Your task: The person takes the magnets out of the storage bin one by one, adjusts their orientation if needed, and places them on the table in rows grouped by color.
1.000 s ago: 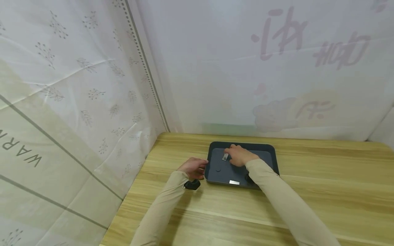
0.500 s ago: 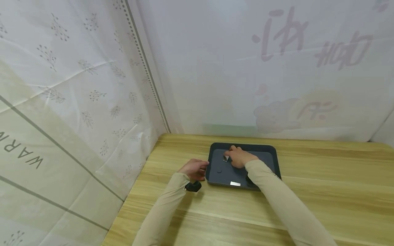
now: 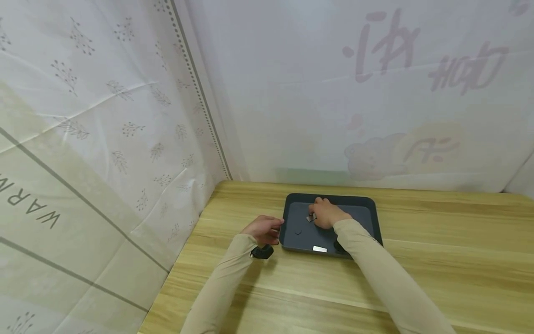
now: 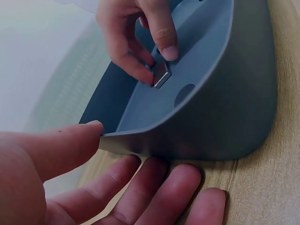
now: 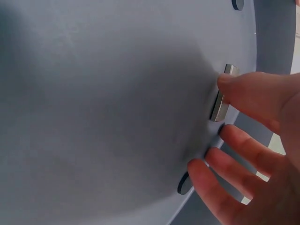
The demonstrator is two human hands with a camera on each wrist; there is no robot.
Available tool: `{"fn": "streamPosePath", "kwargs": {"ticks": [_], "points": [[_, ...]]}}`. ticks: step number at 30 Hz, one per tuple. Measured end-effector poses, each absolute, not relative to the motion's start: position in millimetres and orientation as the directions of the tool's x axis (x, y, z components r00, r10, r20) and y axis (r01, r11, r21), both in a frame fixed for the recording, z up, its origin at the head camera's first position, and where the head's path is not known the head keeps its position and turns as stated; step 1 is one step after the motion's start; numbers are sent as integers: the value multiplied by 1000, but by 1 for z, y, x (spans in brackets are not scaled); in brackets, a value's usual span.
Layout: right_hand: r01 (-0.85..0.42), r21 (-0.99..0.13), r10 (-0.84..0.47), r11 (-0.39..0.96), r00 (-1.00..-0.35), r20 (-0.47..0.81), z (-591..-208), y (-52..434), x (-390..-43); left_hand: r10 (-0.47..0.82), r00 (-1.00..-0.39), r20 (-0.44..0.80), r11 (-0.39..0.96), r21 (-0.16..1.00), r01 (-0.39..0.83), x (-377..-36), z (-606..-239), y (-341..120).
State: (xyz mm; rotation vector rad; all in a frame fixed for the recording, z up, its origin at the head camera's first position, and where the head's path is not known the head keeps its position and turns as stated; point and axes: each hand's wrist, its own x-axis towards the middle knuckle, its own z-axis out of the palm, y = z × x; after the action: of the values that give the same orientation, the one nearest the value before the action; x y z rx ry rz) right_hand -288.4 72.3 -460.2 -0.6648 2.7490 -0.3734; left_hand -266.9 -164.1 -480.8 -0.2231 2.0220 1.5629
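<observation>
Inside the tray [image 3: 346,200], the right hand [image 3: 328,216] pinches a metal bar [image 5: 220,108]; the left hand [image 3: 263,228], relaxed, touches the tray's rim. Only the head view catches a pale rectangle [image 3: 320,249] at the tray's near edge.

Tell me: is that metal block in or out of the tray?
In: the left wrist view shows the metal block below the rim of the tray, pinched by the right hand. Touching bottom or lifted: cannot tell.
</observation>
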Motion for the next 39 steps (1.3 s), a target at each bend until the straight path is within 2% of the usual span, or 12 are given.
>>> {"fn": "streamPosePath", "kwargs": {"ticks": [5, 11, 19, 29, 39], "points": [[-396, -317, -468, 862, -861, -198, -462, 73, -288, 204, -823, -530, 307, 833, -461, -266, -478, -163], [-386, -348, -471, 854, -859, -203, -463, 78, -289, 227, -809, -542, 250, 835, -490, -270, -480, -163], [-346, -381, -462, 857, -844, -273, -455, 84, -284, 249, -792, -557, 186, 830, -525, -272, -479, -162], [-357, -352, -465, 865, -833, -298, -459, 83, -284, 251, -793, -555, 179, 832, -525, -269, -477, -160], [-230, -400, -396, 887, -824, -406, -456, 83, -279, 261, -794, -549, 186, 836, -516, -271, -480, -162]]}}
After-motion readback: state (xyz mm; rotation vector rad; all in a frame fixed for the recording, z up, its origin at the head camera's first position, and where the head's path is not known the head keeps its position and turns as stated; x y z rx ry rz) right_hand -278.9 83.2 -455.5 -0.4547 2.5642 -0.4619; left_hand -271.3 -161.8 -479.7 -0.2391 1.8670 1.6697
